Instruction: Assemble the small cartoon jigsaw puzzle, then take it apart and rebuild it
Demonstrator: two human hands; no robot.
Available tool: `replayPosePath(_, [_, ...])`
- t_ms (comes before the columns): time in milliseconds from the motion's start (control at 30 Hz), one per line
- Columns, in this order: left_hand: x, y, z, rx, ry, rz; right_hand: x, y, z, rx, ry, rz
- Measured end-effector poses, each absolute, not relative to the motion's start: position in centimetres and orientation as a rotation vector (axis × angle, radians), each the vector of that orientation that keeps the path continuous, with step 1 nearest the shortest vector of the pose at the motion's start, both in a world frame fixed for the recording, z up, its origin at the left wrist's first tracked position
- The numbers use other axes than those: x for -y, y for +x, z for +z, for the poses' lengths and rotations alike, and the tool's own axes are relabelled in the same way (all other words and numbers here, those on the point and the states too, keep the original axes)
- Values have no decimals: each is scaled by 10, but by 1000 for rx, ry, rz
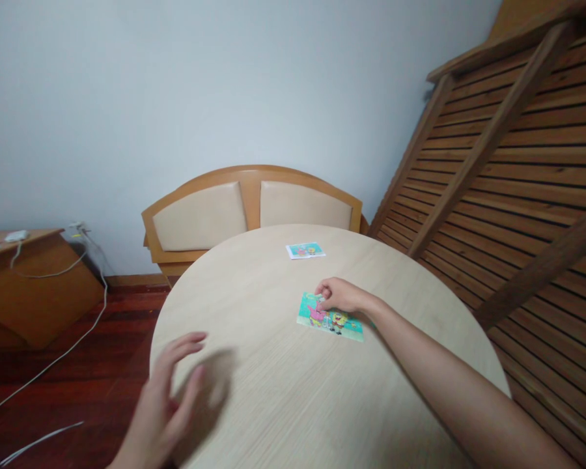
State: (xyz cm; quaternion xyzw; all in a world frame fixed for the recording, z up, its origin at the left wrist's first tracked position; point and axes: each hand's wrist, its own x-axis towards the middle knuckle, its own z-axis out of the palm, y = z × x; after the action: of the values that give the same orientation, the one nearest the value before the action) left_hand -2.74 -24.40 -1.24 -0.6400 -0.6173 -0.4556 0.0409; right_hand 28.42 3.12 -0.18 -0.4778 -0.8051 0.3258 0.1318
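Observation:
A flat teal picture with a pink and a yellow cartoon figure lies on the round table, right of its middle. My right hand rests over its upper edge, fingers curled down and pressed together on the surface; whatever they may pinch is hidden. Part of the picture is covered by that hand. Above the table's left edge, my left hand hovers with thumb and fingers apart, holding nothing, slightly blurred. Farther back lies a smaller white-edged picture with similar figures, apart from both hands.
The round pale wooden table stands before a padded headboard against the wall. A slatted wooden frame leans along the right side. On the left are a low wooden cabinet and a white cable trailing over the floor.

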Motion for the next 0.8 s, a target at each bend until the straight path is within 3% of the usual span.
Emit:
replayPosePath(167, [110, 60, 4, 1582, -2828, -1026, -15, 288, -13, 2188, -1199, 941])
replayPosePath(300, [40, 89, -10, 1535, -3017, -610, -10, 310, -12, 2033, -1153, 786])
replayPosePath(500, [23, 84, -26, 1405, -2990, -720, -7, 337, -12, 2283, -1146, 725])
replayPosePath(800, [20, 67, -26, 1392, -3136, -1011, 12, 303, -20, 2554, -1061, 668])
